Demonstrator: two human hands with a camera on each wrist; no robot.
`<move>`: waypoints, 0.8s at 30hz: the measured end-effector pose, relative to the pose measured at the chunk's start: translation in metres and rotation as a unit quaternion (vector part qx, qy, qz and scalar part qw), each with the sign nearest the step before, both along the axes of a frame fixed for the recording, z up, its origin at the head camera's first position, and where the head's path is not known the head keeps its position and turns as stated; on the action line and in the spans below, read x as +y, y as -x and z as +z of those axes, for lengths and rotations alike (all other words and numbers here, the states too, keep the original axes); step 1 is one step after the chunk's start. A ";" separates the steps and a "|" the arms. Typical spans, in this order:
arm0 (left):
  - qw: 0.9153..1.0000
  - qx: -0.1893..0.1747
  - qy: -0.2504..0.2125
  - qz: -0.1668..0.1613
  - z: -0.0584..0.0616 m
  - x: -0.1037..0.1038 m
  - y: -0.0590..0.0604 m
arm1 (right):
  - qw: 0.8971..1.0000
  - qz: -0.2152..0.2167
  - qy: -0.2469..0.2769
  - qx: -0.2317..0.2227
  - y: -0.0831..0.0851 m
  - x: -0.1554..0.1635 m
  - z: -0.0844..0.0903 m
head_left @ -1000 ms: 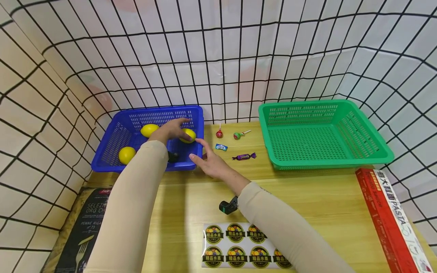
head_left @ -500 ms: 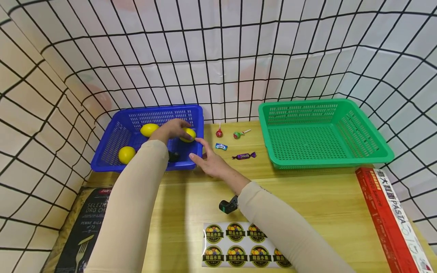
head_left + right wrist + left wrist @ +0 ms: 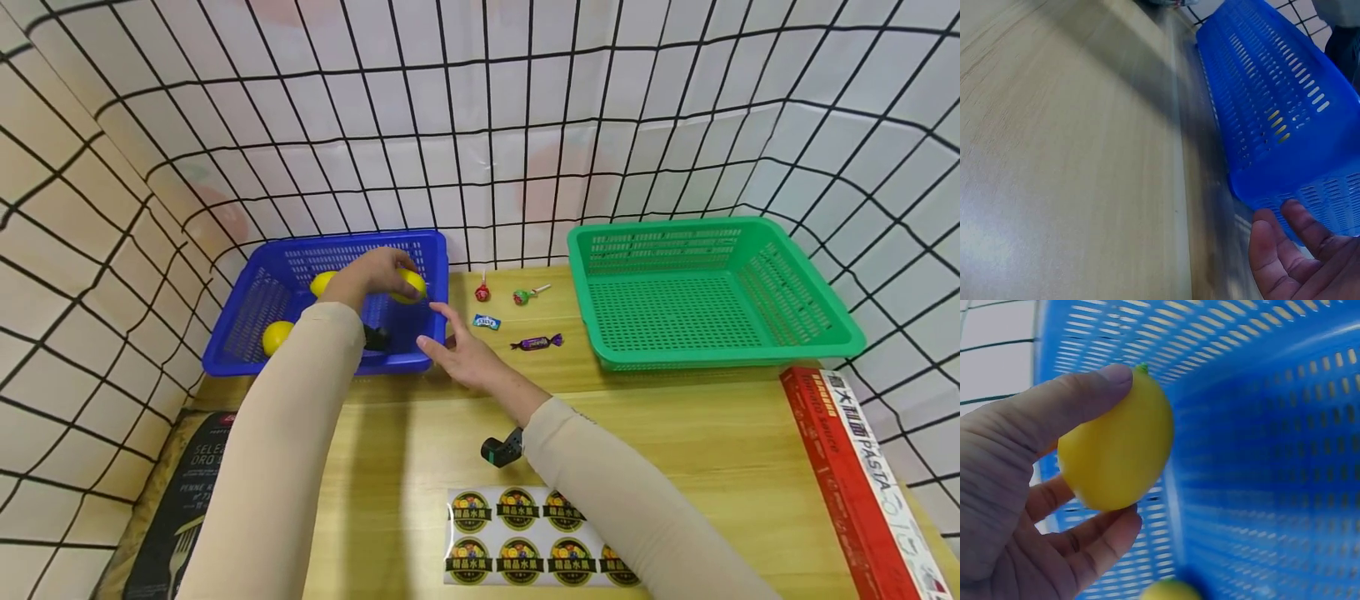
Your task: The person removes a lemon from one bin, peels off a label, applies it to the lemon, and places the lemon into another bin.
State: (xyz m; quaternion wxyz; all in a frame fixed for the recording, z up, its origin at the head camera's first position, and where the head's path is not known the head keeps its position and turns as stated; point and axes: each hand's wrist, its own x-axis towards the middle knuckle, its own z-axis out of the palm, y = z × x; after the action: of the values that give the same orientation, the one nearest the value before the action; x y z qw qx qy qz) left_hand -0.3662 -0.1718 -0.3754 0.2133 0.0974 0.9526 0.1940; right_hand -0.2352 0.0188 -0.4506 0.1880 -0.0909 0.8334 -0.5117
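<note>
My left hand [image 3: 372, 275] grips a yellow lemon [image 3: 410, 286] [image 3: 1116, 444] and holds it a little above the floor of the blue basket [image 3: 240, 321] [image 3: 1272, 106]. In the left wrist view thumb and fingers curl round the fruit. Two more lemons lie in the basket, one at the back [image 3: 322, 282] and one at the front left [image 3: 276, 336]. My right hand [image 3: 459, 354] [image 3: 1297, 256] hovers open just right of the basket's front corner, holding nothing.
A green basket [image 3: 817, 325] stands at the right. Between the baskets lie two lollipops [image 3: 482, 292], a blue sweet [image 3: 486, 322] and a purple sweet [image 3: 536, 342]. A sticker sheet [image 3: 517, 537], a red pasta box [image 3: 862, 492] and a dark pasta bag [image 3: 180, 508] lie nearer.
My left hand has closed round the lemon and lifted it slightly off the basket floor. The right hand has stayed in place.
</note>
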 end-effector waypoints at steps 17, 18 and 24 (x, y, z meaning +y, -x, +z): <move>0.975 0.193 -0.081 0.079 0.044 -0.015 -0.071 | 0.999 0.036 0.038 -0.014 0.004 0.008 0.016; 0.971 0.199 -0.099 0.083 0.044 -0.015 -0.078 | 0.998 0.040 0.041 -0.014 0.004 0.012 0.017; 0.950 0.239 -0.184 0.085 0.038 -0.009 -0.121 | 0.997 0.045 0.055 0.003 -0.007 0.037 0.022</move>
State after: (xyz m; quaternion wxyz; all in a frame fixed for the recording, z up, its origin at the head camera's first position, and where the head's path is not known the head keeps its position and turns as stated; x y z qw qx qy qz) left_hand -0.2456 -0.1810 -0.3373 -0.0591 0.0976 0.9282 0.3543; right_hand -0.2282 0.0562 -0.4288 0.2033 -0.1396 0.7995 -0.5476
